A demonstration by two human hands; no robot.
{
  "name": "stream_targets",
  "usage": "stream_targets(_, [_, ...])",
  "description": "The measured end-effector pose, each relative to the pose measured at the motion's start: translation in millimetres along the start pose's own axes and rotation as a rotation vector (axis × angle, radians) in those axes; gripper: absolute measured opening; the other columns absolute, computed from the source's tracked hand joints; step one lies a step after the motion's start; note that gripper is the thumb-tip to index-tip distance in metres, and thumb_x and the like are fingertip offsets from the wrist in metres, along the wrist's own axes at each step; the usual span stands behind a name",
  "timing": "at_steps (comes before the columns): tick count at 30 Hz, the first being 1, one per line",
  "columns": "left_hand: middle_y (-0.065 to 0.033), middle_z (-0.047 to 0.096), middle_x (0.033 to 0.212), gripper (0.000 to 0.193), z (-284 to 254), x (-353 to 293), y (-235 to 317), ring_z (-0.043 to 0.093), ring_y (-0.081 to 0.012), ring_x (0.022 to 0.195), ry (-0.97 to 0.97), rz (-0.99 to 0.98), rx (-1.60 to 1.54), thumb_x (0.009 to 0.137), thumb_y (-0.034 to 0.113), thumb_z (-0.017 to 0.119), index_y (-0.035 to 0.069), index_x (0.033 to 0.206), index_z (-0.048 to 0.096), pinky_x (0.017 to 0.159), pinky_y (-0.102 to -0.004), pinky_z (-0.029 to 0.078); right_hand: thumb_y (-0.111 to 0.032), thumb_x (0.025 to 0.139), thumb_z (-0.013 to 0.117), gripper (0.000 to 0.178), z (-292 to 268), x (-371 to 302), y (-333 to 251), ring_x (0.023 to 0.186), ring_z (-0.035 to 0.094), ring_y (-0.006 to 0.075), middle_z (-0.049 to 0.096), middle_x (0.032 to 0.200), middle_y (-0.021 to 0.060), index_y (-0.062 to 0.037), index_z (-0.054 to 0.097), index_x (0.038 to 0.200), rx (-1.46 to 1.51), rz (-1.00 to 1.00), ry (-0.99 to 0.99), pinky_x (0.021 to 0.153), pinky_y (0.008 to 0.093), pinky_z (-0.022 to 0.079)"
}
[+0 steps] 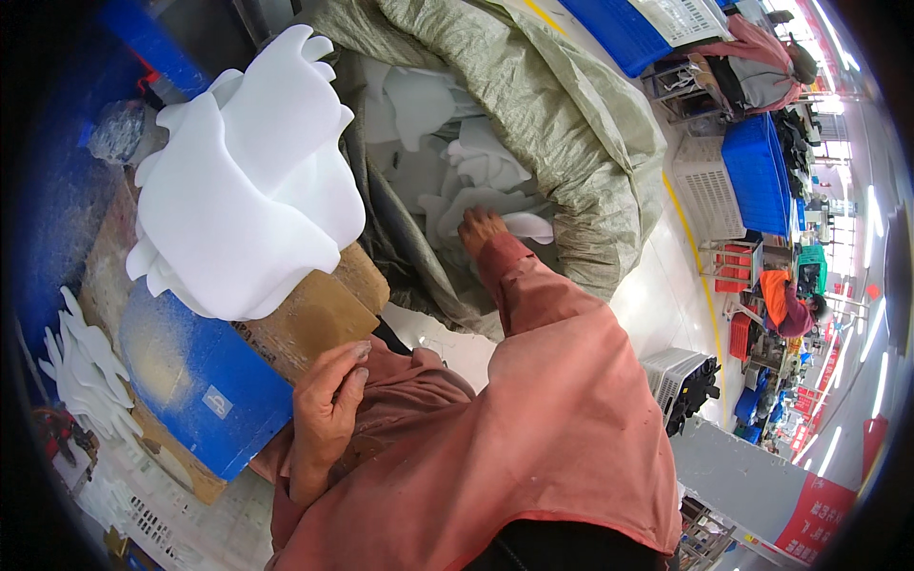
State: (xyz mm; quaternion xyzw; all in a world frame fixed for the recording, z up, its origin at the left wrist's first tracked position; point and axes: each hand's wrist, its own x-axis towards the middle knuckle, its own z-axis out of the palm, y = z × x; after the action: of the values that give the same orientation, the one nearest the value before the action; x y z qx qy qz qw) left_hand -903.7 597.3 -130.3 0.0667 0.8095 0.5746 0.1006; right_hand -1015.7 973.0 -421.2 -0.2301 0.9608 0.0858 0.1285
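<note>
At the top centre of the frame, a pale green woven sack [600,181] gapes open, with many loose white pieces [419,105] of smooth, wavy-edged sheet jumbled inside. The person's right hand [482,230] reaches down among them, its fingertips hidden; whether it grips a piece cannot be told. The left hand [324,409], lower and left of centre, is loosely curled with a gap between thumb and fingers, and nothing shows in it.

Judging by what lies where, the work looks partway along: a tall, bulky stack of white pieces [248,190] already sits at upper left, while plenty are left in the sack. A smaller white pile [86,371] lies at the far left, beyond a dusty blue box [205,371].

Toward the right, a white basket [664,369] holds black items [693,392]; above it, a blue crate [755,171] stands beside a white crate [706,190].
</note>
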Motion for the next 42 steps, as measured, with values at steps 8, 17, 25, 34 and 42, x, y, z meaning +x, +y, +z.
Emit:
stream_targets(8, [-0.0177,0.073,0.119,0.025,-2,-3,-4,0.072,-0.0303,0.108,0.005,-0.067,-0.018,0.096,0.000,0.067,-0.003,0.121,0.071,0.092,-0.0362,0.056,-0.024,0.097,0.054,0.035,24,59,-1,0.137,0.049,0.0382,0.054,0.147,0.0185,-0.0099,0.070,0.124,-0.150,0.022,0.101,0.104,0.0562,0.043])
stream_targets(17, [-0.0169,0.073,0.119,0.023,-3,-11,-2,0.072,-0.0307,0.108,0.013,-0.089,-0.023,0.096,0.001,0.068,-0.003,0.119,0.071,0.093,-0.0360,0.056,-0.023,0.097,0.054,0.033,23,62,-7,0.137,0.049,0.0397,0.063,0.137,0.0170,-0.0089,0.070,0.122,-0.027,0.062,-0.336,0.106,0.0572,0.041])
stream_targets(25, [-0.0156,0.073,0.119,0.026,1,-27,-7,0.071,-0.0246,0.104,-0.034,-0.036,-0.043,0.098,0.002,0.065,-0.003,0.124,0.070,0.092,-0.0345,0.055,-0.022,0.095,0.054,0.029,13,-15,-25,0.139,0.048,0.0414,0.068,0.126,0.0160,-0.0082,0.069,0.116,0.066,0.107,-0.401,0.112,0.0612,0.035])
stream_targets(34, [-0.0171,0.072,0.117,0.026,6,-42,-8,0.071,-0.0299,0.104,-0.097,-0.023,-0.050,0.097,0.002,0.066,-0.003,0.122,0.070,0.090,-0.0358,0.056,-0.021,0.093,0.054,0.027,17,-56,-16,0.138,0.049,0.0424,0.072,0.116,0.0144,-0.0063,0.068,0.109,-0.164,-0.141,0.100,0.122,0.0687,0.022])
stream_targets(42, [-0.0171,0.072,0.117,0.027,7,-41,-13,0.071,-0.0290,0.103,-0.129,-0.055,-0.066,0.097,0.003,0.067,-0.002,0.124,0.069,0.088,-0.0357,0.056,-0.025,0.093,0.059,0.029,18,-57,-29,0.117,0.062,0.0342,0.066,0.118,0.0099,-0.0090,0.066,0.116,0.091,0.150,-0.088,0.098,0.0541,0.049])
